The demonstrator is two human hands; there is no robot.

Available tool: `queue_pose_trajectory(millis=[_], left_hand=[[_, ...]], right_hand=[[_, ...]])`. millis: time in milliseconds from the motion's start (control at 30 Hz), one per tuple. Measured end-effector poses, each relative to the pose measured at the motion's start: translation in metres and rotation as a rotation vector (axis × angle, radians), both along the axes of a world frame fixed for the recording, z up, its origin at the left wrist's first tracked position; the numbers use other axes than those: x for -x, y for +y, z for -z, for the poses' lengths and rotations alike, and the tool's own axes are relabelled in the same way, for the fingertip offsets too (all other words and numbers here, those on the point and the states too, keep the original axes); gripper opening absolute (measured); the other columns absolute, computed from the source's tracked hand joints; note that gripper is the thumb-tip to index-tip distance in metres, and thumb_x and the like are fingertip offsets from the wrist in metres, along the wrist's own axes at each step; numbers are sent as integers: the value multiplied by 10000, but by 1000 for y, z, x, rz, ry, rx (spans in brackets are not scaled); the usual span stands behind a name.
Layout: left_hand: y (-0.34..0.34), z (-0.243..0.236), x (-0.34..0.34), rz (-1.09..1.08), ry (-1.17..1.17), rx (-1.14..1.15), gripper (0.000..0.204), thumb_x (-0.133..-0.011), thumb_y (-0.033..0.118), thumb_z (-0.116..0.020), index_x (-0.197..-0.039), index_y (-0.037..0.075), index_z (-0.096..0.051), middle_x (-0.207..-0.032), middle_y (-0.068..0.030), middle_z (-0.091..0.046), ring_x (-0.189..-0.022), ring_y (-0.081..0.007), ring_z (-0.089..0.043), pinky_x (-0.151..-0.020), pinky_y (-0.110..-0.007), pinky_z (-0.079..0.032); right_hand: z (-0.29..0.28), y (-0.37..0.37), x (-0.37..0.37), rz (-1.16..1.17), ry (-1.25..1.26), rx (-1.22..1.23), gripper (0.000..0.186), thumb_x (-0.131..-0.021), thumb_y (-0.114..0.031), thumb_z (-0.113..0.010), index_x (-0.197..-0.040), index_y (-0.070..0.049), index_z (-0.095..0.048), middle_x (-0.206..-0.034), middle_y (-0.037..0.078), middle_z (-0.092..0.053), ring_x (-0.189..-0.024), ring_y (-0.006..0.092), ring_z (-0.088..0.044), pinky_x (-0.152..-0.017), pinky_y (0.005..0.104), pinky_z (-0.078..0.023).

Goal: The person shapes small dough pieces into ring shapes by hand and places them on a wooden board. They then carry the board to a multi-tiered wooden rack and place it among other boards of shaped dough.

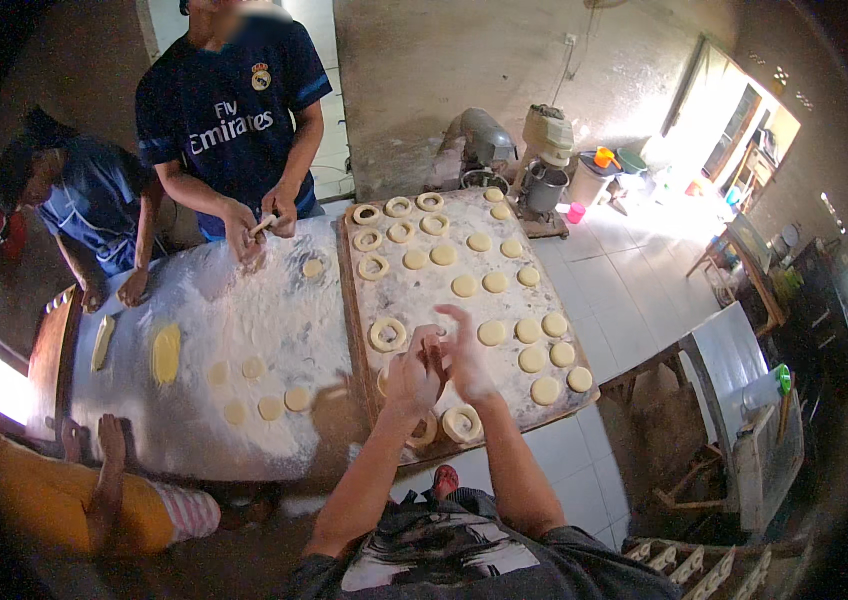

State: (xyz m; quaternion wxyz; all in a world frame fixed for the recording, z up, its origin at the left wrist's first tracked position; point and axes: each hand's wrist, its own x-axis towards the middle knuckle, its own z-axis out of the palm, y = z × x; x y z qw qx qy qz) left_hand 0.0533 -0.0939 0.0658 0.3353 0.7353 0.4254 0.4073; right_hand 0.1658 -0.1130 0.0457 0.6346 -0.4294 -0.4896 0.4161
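Note:
Both my hands are raised together above the near half of a floured wooden board (414, 290). My left hand (414, 378) is closed, its fingers bunched, and whatever they may hold is hidden. Touching or almost touching it, my right hand (468, 365) has its fingers apart and curved, with no object visible in it. Below and beside my hands lie dough rings, one at the left (387, 334) and another at the near edge (462, 424). Several flat dough rounds (530, 358) fill the right side of the board. More dough rings (399, 207) sit at its far left.
Left of the board, a floured metal table (144, 430) holds dough rounds (271, 408) and flattened dough strips (166, 355). A person in a dark jersey (234, 120) handles a dough piece across it. Two more people stand at its left. Mixers (548, 150) stand beyond the board.

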Motion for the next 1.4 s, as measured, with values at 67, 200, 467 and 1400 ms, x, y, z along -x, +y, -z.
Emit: queue_pose_trajectory(millis=[67, 200, 467, 1400], left_hand=[[-7, -13, -1, -46, 120, 65, 228, -1042, 277, -402, -1155, 107, -502, -778, -206, -663, -747, -460, -644, -663, -518, -498], [-3, 11, -17, 43, -106, -42, 270, -1051, 320, -373, -1210, 118, -456, -808, -262, -644, -810, -488, -636, -705, -562, -479], [34, 35, -19, -342, 631, -7, 589, -997, 457, -447, -1366, 1, -400, -1212, -342, -516, -1104, -503, -540, -915, -593, -402], [16, 19, 302, -306, -201, 389, 287, -830, 154, -750, -1045, -12, -658, -936, -152, -714, -831, -188, -719, -755, -314, -562]], right_hand=[[-9, -10, -2, -16, -32, 99, 563, -1011, -598, -322, -1331, -147, -423, -662, 37, -526, -546, 131, -480, -508, 273, -419], [1, -14, -46, -256, 348, 186, 619, -1010, -594, -346, -1436, -147, -385, -874, 88, -607, -811, 191, -606, -747, 311, -502], [22, 24, -46, 323, -698, 563, 776, -964, -512, -494, -1502, -43, -192, -1074, 275, -636, -1054, 439, -611, -955, 473, -445], [4, 83, 225, -513, -553, 292, 339, -860, -167, -686, -1113, -62, -487, -895, 143, -654, -816, 306, -673, -755, 398, -521]])
